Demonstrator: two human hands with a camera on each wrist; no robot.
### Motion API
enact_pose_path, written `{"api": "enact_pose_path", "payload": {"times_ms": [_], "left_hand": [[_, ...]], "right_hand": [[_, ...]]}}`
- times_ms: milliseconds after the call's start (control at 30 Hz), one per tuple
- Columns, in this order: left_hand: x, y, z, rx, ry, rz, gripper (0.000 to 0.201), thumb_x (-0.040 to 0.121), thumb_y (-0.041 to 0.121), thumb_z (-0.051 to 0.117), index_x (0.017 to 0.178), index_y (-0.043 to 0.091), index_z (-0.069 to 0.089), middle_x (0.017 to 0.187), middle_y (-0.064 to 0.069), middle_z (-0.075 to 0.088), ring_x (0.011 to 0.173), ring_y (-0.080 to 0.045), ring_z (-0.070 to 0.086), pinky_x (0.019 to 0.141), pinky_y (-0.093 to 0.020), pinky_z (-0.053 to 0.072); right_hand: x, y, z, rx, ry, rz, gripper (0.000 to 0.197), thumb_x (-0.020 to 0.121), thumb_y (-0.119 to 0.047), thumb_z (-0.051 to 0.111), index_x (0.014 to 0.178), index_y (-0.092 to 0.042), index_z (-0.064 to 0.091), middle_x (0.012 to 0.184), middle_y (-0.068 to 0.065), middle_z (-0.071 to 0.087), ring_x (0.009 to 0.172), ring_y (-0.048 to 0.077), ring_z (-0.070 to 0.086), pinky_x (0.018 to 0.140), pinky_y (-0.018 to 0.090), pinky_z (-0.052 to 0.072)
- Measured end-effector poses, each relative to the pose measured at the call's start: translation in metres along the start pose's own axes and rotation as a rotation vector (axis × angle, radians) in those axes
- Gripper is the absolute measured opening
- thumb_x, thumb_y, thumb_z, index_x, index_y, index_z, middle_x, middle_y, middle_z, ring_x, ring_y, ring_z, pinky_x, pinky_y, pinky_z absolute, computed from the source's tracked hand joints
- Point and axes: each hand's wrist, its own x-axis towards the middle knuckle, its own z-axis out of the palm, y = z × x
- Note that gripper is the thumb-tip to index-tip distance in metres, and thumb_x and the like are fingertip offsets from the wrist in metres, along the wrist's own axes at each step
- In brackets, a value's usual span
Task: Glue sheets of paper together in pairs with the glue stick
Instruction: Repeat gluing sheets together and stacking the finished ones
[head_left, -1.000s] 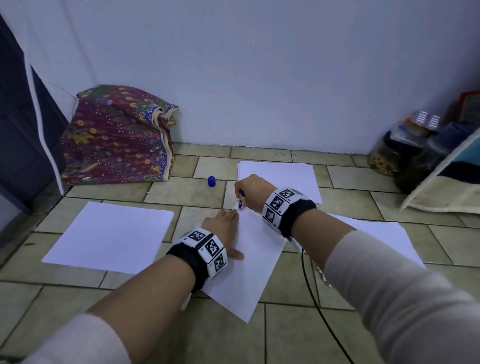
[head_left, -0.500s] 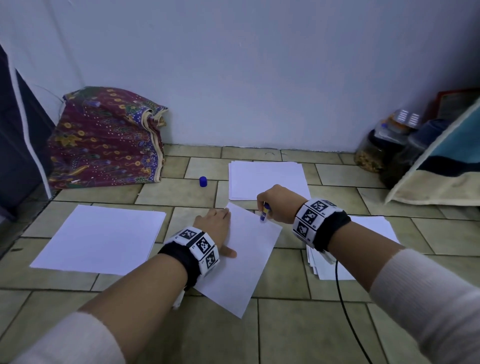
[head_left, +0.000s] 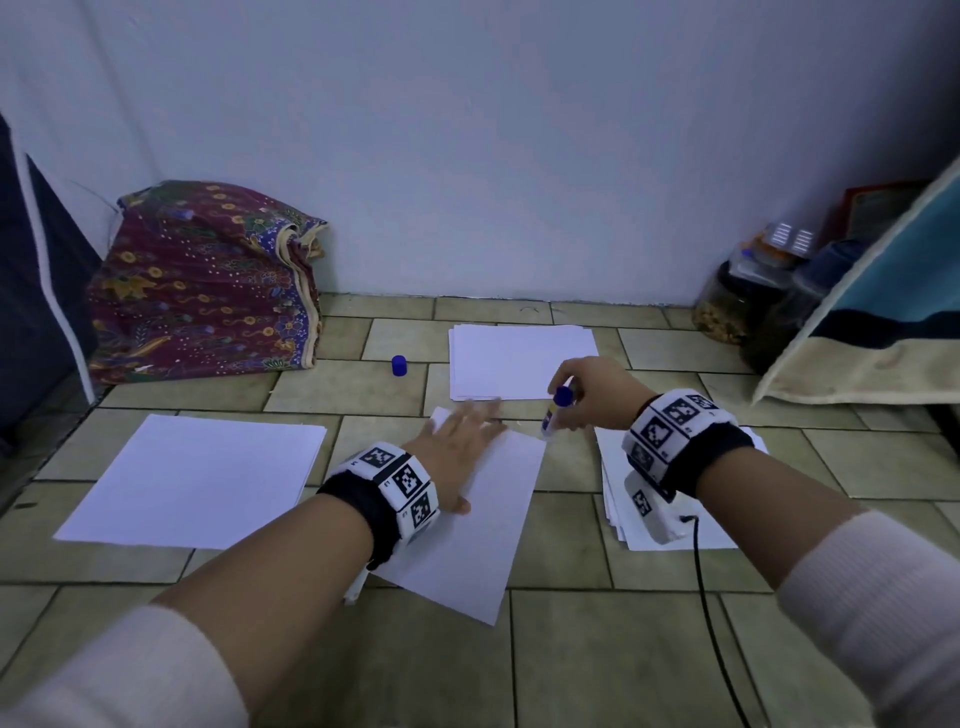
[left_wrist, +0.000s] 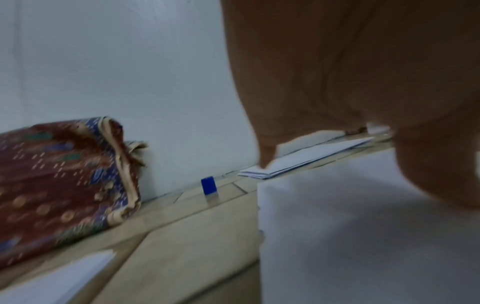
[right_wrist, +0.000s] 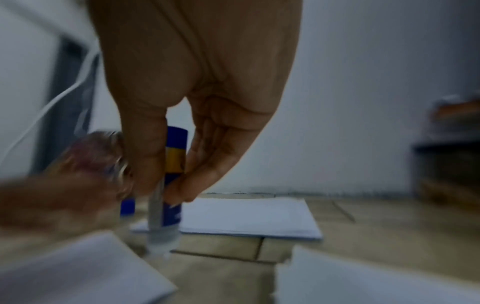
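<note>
Near the frame's middle, the left hand lies flat, fingers straight, pressing the upper end of a tilted sheet of paper on the tiled floor. Just right of it, the right hand pinches the glue stick between thumb and fingers, its open end down at the sheet's top right corner. The blue cap stands on the floor further up. More paper lies in a far stack, a right stack and a left pile.
</note>
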Motion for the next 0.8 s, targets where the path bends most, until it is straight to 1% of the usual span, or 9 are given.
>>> {"api": "enact_pose_path", "payload": {"times_ms": [67, 133, 233, 300, 367, 433, 533, 667, 800], "left_hand": [[0.001, 0.001, 0.001, 0.008, -0.068, 0.085, 0.085, 0.093, 0.028, 0.059, 0.154, 0.022, -0.002, 0.160, 0.005, -0.016, 0.148, -0.020, -0.008, 0.118, -0.049, 0.017], [0.000, 0.000, 0.004, -0.023, -0.085, 0.075, 0.075, 0.096, 0.031, 0.053, 0.154, 0.023, 0.005, 0.161, 0.006, -0.005, 0.148, -0.018, 0.003, 0.115, -0.046, 0.026], [-0.002, -0.002, 0.003, -0.011, -0.032, 0.023, 0.080, 0.089, 0.048, 0.058, 0.152, 0.023, 0.015, 0.159, 0.004, 0.011, 0.142, -0.019, 0.017, 0.105, -0.044, 0.039], [-0.003, -0.003, 0.001, 0.015, -0.022, 0.000, 0.086, 0.083, 0.057, 0.060, 0.150, 0.022, 0.019, 0.156, -0.001, 0.018, 0.140, -0.021, 0.021, 0.105, -0.045, 0.038], [-0.003, -0.003, 0.000, 0.017, -0.005, -0.011, 0.087, 0.081, 0.059, 0.062, 0.148, 0.018, 0.025, 0.152, -0.005, 0.024, 0.138, -0.023, 0.024, 0.108, -0.043, 0.034], [-0.002, -0.004, 0.001, -0.023, 0.012, -0.016, 0.086, 0.080, 0.057, 0.064, 0.145, 0.013, 0.028, 0.151, -0.007, 0.025, 0.139, -0.024, 0.023, 0.109, -0.042, 0.032], [-0.002, -0.004, 0.005, -0.093, -0.007, -0.019, 0.090, 0.082, 0.052, 0.066, 0.149, 0.010, 0.021, 0.157, -0.007, 0.014, 0.144, -0.021, 0.016, 0.113, -0.039, 0.028], [-0.001, -0.005, 0.006, -0.133, -0.013, -0.035, 0.093, 0.082, 0.050, 0.068, 0.150, 0.011, 0.017, 0.160, -0.007, 0.008, 0.146, -0.022, 0.013, 0.114, -0.037, 0.025], [-0.001, -0.005, 0.002, -0.133, -0.008, -0.026, 0.093, 0.082, 0.048, 0.069, 0.150, 0.009, 0.019, 0.159, -0.009, 0.010, 0.145, -0.023, 0.015, 0.113, -0.034, 0.022]], "right_hand": [[0.001, 0.000, -0.001, 0.196, 0.066, 0.055, 0.026, 0.064, -0.006, 0.084, 0.080, -0.008, 0.063, 0.066, 0.008, 0.066, 0.055, 0.019, 0.058, 0.054, 0.027, 0.048], [0.003, -0.002, 0.002, 0.278, 0.104, 0.070, 0.024, 0.063, -0.003, 0.082, 0.072, -0.009, 0.061, 0.064, 0.007, 0.065, 0.059, 0.021, 0.059, 0.054, 0.027, 0.049], [0.008, -0.007, 0.013, 0.239, 0.086, 0.046, 0.021, 0.069, -0.006, 0.080, 0.078, -0.006, 0.061, 0.077, 0.011, 0.067, 0.067, 0.021, 0.063, 0.064, 0.031, 0.056], [0.014, -0.012, 0.022, 0.202, 0.080, 0.029, 0.018, 0.073, -0.008, 0.077, 0.081, -0.006, 0.060, 0.082, 0.012, 0.067, 0.070, 0.022, 0.063, 0.068, 0.033, 0.057], [0.021, -0.018, 0.030, 0.167, 0.095, 0.018, 0.019, 0.074, -0.008, 0.076, 0.084, -0.007, 0.060, 0.087, 0.012, 0.067, 0.075, 0.024, 0.063, 0.072, 0.035, 0.056], [0.028, -0.025, 0.038, 0.081, 0.122, -0.008, 0.021, 0.075, -0.012, 0.076, 0.090, -0.006, 0.062, 0.095, 0.010, 0.065, 0.083, 0.023, 0.061, 0.076, 0.034, 0.053], [0.038, -0.035, 0.048, 0.039, 0.158, -0.057, 0.024, 0.079, -0.009, 0.071, 0.102, -0.004, 0.065, 0.103, 0.009, 0.066, 0.095, 0.023, 0.060, 0.078, 0.030, 0.052], [0.045, -0.041, 0.055, -0.061, 0.141, -0.077, 0.021, 0.081, -0.007, 0.068, 0.102, -0.004, 0.065, 0.104, 0.010, 0.067, 0.098, 0.023, 0.060, 0.080, 0.028, 0.050], [0.049, -0.043, 0.052, -0.171, 0.100, -0.085, 0.019, 0.082, -0.011, 0.067, 0.101, -0.006, 0.065, 0.106, 0.009, 0.066, 0.100, 0.023, 0.058, 0.072, 0.023, 0.042]]}}
